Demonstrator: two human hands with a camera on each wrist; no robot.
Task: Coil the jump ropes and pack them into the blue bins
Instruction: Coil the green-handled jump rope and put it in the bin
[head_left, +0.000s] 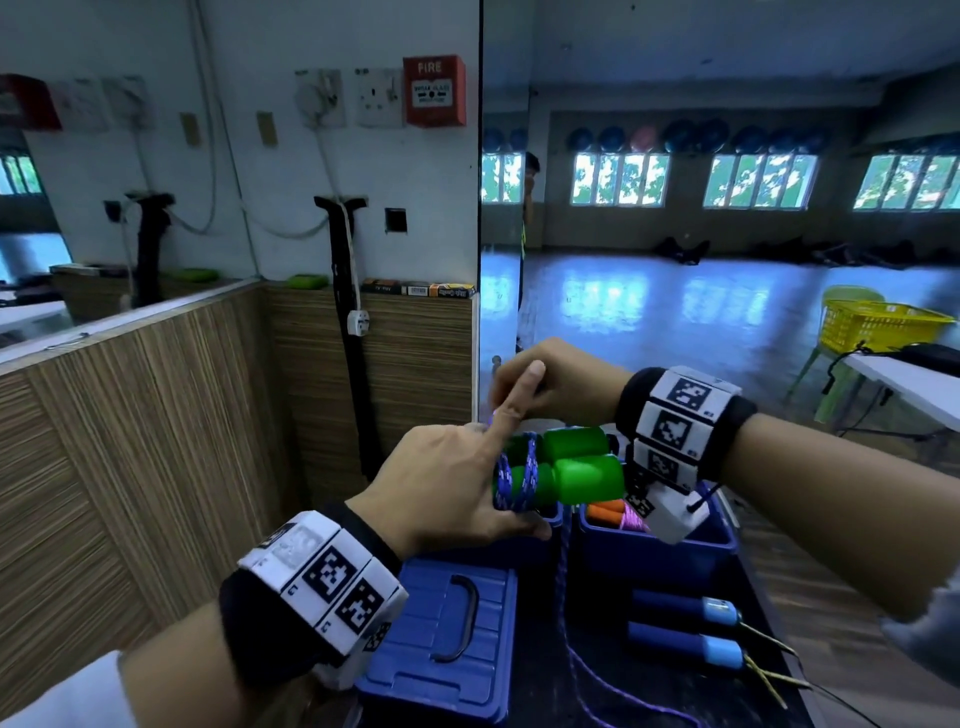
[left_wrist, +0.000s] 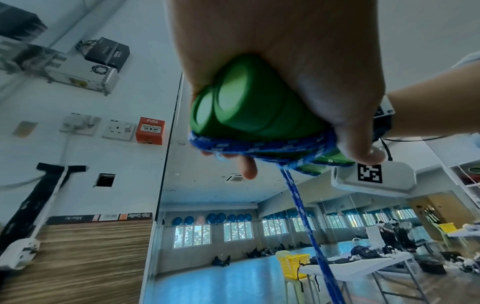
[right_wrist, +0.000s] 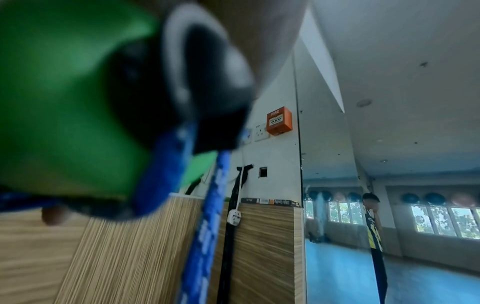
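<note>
My left hand (head_left: 457, 483) grips two green jump-rope handles (head_left: 576, 467) side by side, its index finger pointing up. A blue patterned rope (head_left: 511, 478) is wound around the handles. From below, the left wrist view shows the handle ends (left_wrist: 246, 102), with the loose rope (left_wrist: 301, 205) hanging down. My right hand (head_left: 535, 387) hovers just above the handles, its curled fingers pinching the rope by the left index finger. The right wrist view shows a blurred green handle (right_wrist: 64, 102) and the rope (right_wrist: 207, 226). One blue bin (head_left: 654, 545) below holds orange and purple ropes; another (head_left: 545, 525) sits under my left hand.
A blue lid with a black handle (head_left: 441, 623) lies at the front left. Two blue handles with a yellow rope (head_left: 685, 629) lie in front of the right bin. A wood-panelled wall (head_left: 156, 441) stands at the left, with a mirror beyond.
</note>
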